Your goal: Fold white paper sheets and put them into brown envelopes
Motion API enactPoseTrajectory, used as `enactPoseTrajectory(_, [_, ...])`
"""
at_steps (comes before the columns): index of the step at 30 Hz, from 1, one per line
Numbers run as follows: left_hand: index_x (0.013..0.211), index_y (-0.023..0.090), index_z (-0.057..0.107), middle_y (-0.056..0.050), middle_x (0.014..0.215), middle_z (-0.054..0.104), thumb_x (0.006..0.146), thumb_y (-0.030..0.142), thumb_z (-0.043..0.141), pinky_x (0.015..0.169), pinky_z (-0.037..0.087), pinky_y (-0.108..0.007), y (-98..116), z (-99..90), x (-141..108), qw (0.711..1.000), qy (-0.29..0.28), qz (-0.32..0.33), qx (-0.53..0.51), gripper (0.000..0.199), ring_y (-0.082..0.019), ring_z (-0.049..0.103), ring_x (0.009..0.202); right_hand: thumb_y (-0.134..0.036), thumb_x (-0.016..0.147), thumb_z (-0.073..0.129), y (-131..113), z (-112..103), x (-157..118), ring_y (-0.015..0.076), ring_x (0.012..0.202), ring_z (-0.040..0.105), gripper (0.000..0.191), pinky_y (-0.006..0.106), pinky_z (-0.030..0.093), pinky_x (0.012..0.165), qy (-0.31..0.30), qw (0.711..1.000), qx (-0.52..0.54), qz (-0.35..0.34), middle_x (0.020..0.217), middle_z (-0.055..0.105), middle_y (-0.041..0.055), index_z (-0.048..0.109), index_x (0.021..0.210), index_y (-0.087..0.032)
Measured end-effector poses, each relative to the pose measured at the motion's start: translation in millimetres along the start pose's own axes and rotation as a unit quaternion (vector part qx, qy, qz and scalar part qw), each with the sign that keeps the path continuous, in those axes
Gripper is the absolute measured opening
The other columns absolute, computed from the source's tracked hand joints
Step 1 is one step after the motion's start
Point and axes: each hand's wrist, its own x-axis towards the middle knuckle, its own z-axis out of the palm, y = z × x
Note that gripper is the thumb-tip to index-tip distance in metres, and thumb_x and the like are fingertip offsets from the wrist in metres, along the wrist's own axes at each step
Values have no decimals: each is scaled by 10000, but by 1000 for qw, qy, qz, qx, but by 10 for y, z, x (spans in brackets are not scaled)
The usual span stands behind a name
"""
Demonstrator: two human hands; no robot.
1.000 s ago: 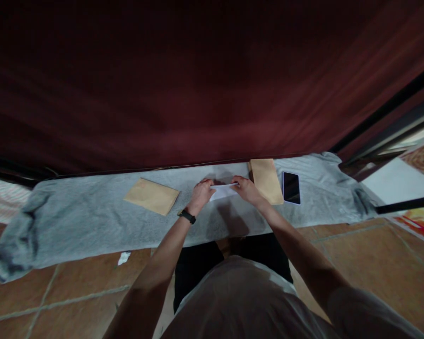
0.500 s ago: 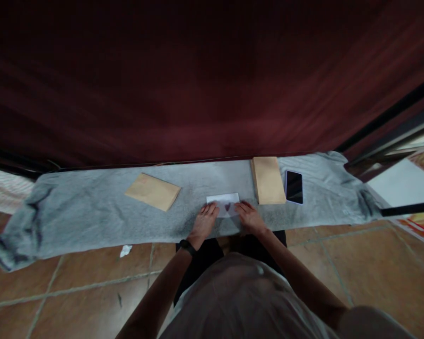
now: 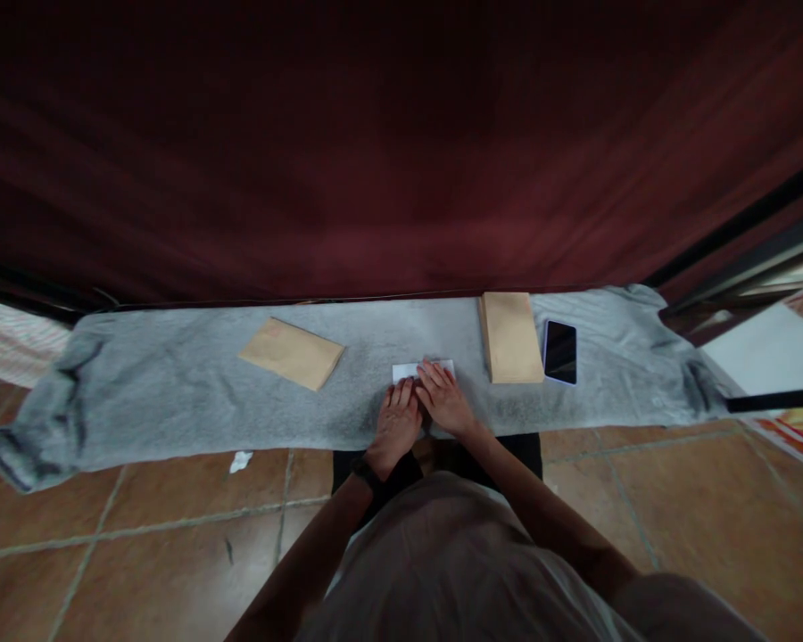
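Observation:
A small white paper (image 3: 405, 368) lies on the grey cloth near its front edge, mostly covered by my hands. My left hand (image 3: 399, 419) rests flat over the paper's left part, fingers pointing away from me. My right hand (image 3: 445, 399) lies flat across the paper's middle and right part, its fingertips beside those of my left hand. On the right stands a stack of brown envelopes (image 3: 514, 339). Farther left, a brown envelope (image 3: 293, 352) lies at a slant on the cloth.
A phone (image 3: 560, 352) with a dark screen lies right of the stack. The grey cloth (image 3: 174, 383) covers a long narrow bench before a dark red curtain (image 3: 375, 178). A crumpled white scrap (image 3: 240, 461) is on the tiled floor. White paper (image 3: 769, 348) shows at far right.
My right hand has moved left and forward over the paper, close against my left hand. The paper's dark mark and lower part are now hidden.

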Motion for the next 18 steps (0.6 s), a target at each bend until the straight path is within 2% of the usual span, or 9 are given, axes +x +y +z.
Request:
enactPoseTrajectory(6, [1466, 94, 469, -161, 1524, 498, 999, 198, 340, 1185, 350, -454, 21, 0, 41, 998, 18, -48, -34, 496, -267, 459, 1412, -309, 1054, 380, 8, 114, -118, 245, 1496, 339, 482, 484, 260, 1236, -19, 999, -43, -5, 1600, 396, 96, 457, 1512, -180])
enactPoseTrajectory(10, [1544, 105, 352, -140, 1609, 385, 1030, 260, 301, 1230, 293, -452, 138, 34, 202, 997, 33, -25, -71, 540, -244, 321, 1506, -238, 987, 458, 27, 128, -167, 265, 1514, 296, 575, 466, 216, 1256, -39, 997, -65, -12, 1626, 343, 111, 393, 1549, -136])
enactPoseTrajectory(13, [1571, 103, 295, -142, 1626, 352, 1050, 373, 288, 1248, 260, -472, 230, 108, 298, 995, 25, -36, -85, 587, -247, 251, 1536, -218, 947, 482, 27, 143, -177, 271, 1510, 302, 608, 466, 207, 1260, -45, 996, -72, -9, 1611, 370, 136, 402, 1540, -109])
enactPoseTrajectory(18, [1589, 93, 250, -134, 1654, 287, 1051, 440, 291, 1264, 231, -439, 200, 198, 268, 995, 21, -55, -78, 641, -229, 184, 1555, -214, 952, 441, 38, 164, -180, 260, 1511, 300, 628, 467, 207, 1257, -32, 997, -64, -14, 1616, 362, 125, 351, 1567, -126])
